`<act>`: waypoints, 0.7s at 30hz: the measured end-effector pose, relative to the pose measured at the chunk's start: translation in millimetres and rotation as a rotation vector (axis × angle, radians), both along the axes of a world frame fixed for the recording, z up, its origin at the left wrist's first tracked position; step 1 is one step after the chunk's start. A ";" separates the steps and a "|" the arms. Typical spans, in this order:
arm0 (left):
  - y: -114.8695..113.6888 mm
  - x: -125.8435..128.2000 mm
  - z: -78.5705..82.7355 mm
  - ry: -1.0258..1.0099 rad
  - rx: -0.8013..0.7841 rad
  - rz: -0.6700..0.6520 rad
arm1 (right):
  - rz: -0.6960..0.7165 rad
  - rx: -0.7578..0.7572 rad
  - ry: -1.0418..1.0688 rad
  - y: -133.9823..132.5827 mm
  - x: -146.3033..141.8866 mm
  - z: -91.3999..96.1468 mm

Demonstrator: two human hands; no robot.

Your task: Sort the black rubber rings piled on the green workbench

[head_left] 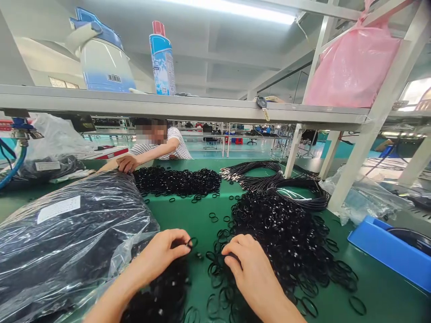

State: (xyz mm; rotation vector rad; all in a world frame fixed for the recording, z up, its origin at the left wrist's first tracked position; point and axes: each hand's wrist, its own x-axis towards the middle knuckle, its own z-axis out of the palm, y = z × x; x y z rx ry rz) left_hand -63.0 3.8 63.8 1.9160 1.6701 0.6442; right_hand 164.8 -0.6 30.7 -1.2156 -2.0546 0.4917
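Ring of thin black rubbery material (192, 242) at fingertips of bare left hand (164, 249), above green tabletop (183, 213): thumb and forefinger closed on its edge, loop jutting out past the tips, probably to keep most of it visible. Bare right hand (251, 267) by left edge of big loose heap of glossy black rings (286, 229): fingers curled, thumb close under forefinger, unclear if holding anything. Heap presumably so near for short reach. Bulky clear plastic bag with dark contents (81, 242) at left, lying flat, white paper label (59, 209) facing up, likely for reading. Co-worker's hand (127, 163) on bag's far end, maybe steadying it. Long low pile of small black rings (182, 181) beyond; black cables (261, 181) coiled at its right, likely against tangling.
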 end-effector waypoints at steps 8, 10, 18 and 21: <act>-3.5 54.9 -17.5 -0.536 -0.051 -0.068 | 0.102 -0.391 0.485 1.4 -10.9 3.5; -2.5 56.0 -21.1 -0.521 -0.044 -0.022 | 0.044 -0.385 0.507 6.1 -6.8 2.9; -4.5 67.8 -22.1 -0.639 -0.055 0.066 | 0.181 -0.525 0.651 1.9 -15.1 -0.4; -7.8 70.8 -22.4 -0.748 -0.148 0.037 | 0.110 -0.431 0.600 7.5 -10.6 -1.3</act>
